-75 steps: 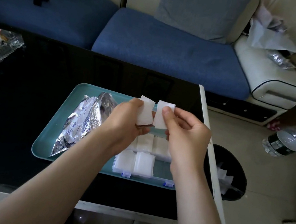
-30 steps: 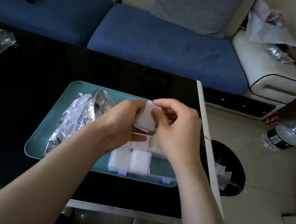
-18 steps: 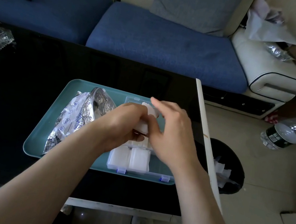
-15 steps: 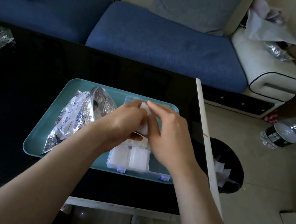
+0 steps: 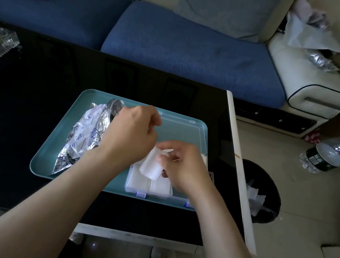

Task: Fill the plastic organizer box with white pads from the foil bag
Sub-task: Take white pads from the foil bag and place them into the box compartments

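1 soft white pad is hanging over the organizer box in the teal tray, pinched by right hand fingers. Left hand fingers are curling, hold unclear. The black counter is standing before a blue sofa.

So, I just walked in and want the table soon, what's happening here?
A person is filling a clear organizer box that sits on a teal tray. The right hand pinches a small stack of white pads just above the box's near compartments, where packed pads already lie. The left hand hovers with curled fingers between the box and the foil bag; whether it holds anything isn't clear.
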The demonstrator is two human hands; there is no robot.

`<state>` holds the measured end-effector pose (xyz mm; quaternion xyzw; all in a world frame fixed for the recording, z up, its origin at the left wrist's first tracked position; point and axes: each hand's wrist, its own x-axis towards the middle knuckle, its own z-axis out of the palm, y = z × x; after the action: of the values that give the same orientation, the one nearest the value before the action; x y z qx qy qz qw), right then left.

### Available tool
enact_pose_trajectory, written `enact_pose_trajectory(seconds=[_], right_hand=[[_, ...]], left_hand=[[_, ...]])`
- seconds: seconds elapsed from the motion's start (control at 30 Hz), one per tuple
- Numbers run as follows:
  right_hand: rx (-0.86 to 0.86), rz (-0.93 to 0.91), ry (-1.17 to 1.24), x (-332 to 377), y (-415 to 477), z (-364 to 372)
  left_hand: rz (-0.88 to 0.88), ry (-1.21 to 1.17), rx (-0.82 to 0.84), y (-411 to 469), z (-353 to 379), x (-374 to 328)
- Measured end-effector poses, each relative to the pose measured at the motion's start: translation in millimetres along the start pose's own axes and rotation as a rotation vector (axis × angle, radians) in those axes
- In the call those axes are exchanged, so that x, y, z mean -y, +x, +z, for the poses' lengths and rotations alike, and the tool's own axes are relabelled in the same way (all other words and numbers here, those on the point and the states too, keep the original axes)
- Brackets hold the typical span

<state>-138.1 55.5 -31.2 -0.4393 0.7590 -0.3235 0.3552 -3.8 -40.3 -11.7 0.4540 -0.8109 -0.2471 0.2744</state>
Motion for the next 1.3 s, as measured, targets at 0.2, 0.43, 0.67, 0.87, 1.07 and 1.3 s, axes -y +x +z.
enact_pose_trajectory(seconds=[0.2, 0.43, 0.67, 0.87, 1.07, 1.3], right_hand=[[-0.049, -0.021, -0.092, 2.5, 4.5, 24.1], [0.001, -0.007, -0.198, -0.5, 7.2, 34.3], [-0.017, -0.035, -0.394, 3.7, 5.6, 37.9], [-0.027, -0.141, -0.698, 10.0, 3.6, 38.2], [-0.048, -0.233, -0.771, 7.8, 5.2, 42.1], [-0.066, -0.195, -0.711, 6.5, 3.3, 44.4]], left_hand=[[-0.07, 0.127, 0.222, -6.4, -5.3, 9.0], [-0.068, 0.321, 0.477, -13.9, -16.7, 4.4], [-0.039, 0.379, 0.571, -15.9, -13.0, 13.7], [-0.021, 0.28, 0.436, -6.9, -9.0, 13.8], [0.121, 0.166, 0.03, 0.7, -8.1, 19.3], [0.075, 0.215, -0.143, -2.5, -16.8, 8.7]])
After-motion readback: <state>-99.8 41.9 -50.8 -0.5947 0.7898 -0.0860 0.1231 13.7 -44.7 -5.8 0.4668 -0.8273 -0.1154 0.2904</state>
